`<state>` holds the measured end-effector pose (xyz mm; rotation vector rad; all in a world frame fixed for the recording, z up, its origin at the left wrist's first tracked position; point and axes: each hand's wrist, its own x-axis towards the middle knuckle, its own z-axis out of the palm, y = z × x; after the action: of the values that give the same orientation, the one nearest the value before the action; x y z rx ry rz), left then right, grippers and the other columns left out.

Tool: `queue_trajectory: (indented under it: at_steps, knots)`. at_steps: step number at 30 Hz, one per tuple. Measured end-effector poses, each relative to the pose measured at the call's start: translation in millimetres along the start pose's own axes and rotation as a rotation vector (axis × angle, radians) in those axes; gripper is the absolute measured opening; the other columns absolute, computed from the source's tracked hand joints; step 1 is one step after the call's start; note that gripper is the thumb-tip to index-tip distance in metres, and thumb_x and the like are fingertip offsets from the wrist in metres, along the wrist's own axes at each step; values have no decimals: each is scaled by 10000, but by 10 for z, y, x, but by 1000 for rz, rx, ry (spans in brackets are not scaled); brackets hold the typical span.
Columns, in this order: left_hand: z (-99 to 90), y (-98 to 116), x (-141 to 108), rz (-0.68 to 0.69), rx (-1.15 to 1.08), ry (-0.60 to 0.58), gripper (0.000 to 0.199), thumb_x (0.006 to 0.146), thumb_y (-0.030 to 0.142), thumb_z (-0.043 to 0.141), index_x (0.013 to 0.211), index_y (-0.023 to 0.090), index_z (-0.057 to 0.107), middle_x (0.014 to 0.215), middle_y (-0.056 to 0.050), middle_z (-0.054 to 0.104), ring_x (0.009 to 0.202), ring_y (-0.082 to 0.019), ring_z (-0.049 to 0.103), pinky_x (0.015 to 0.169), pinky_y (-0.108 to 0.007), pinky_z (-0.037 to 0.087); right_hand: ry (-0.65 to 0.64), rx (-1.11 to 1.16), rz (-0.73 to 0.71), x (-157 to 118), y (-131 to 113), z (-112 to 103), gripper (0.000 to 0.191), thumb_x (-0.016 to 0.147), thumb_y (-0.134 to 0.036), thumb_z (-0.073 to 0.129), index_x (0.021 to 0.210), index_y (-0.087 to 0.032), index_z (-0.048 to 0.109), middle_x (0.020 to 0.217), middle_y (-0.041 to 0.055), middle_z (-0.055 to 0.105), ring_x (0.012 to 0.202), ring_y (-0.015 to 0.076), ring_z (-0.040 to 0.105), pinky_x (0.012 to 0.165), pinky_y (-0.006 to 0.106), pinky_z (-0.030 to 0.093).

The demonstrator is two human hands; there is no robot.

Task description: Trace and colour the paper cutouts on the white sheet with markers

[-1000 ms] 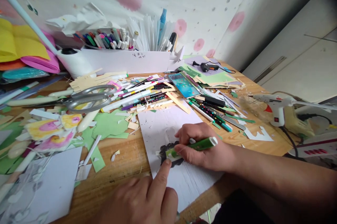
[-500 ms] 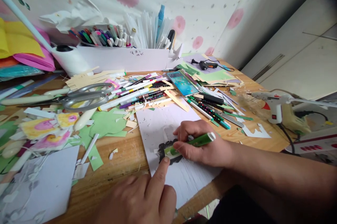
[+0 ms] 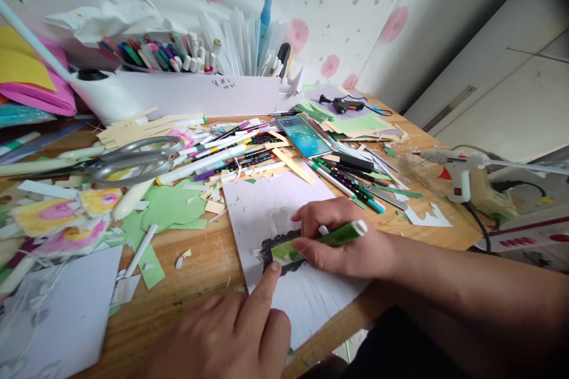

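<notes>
**Green marker over a small black-edged piece, L fingertip at its edge**

The black-edged piece [image 3: 281, 247], green inside, lies flat on the white sheet [image 3: 311, 303], approx. mid-sheet. The green marker [image 3: 344, 233] slants over it; exact nib contact can't be told. R hand [image 3: 355, 261] is closed round the marker, pen-style. L hand [image 3: 249, 327] has its idx finger out, touching the piece's near edge, other fingers curled; can't tell if they hold anything.

Main risk, as judged: piece skids or twists if that one fingertip slips, b/c it's small & loose-looking; green could then run onto the black edge. Wet ink, if any, might smudge under the finger. Sheet's near edge reaches the wooden table [image 3: 191, 278] edge, so a forearm nudge could shift it.
</notes>
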<state>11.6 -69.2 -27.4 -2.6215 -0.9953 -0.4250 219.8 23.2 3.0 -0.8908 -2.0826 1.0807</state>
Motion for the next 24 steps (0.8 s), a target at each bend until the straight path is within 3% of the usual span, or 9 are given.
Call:
queue_trajectory:
  at_steps: [9,13,17,20,24]
  knots:
    - [-18,-29,3,33,-17,-58,139,804,141,387,729,228,465,1140,-94,677,535,-207,609,430,-357,473,-29,-22,2,-38,21,-55,269,736,-172,610,552,-202,417,512,-56,441,518,97,432,702,328,517]
    - [-25,-42,-20,15,-87,-90,152,843,159,384,756,232,486,1163,-85,665,595,-225,633,470,-386,499,172,39,88,-79,69,-175,264,745,-187,648,571,-190,449,526,-50,465,521,95,460,565,254,471]
    - [-100,-94,7,-49,-183,-81,179,890,185,378,810,233,531,1164,-55,656,723,-234,655,569,-398,523,312,280,201,-163,83,-293,267,800,-324,680,679,-172,498,540,-54,516,443,68,466,407,183,363]
    - [-176,-167,97,-133,-251,15,148,899,193,422,841,219,555,1082,-60,669,818,-247,646,655,-413,526,328,384,254,-256,3,-313,245,800,-359,697,813,-171,540,638,-32,590,532,91,564,490,206,462]
    - [-193,-258,198,-146,-248,46,169,877,199,438,821,191,598,1055,-97,679,891,-300,633,700,-489,532,200,314,315,-417,-168,-250,287,847,-369,645,1034,-160,585,918,75,686,738,138,648,637,264,536]
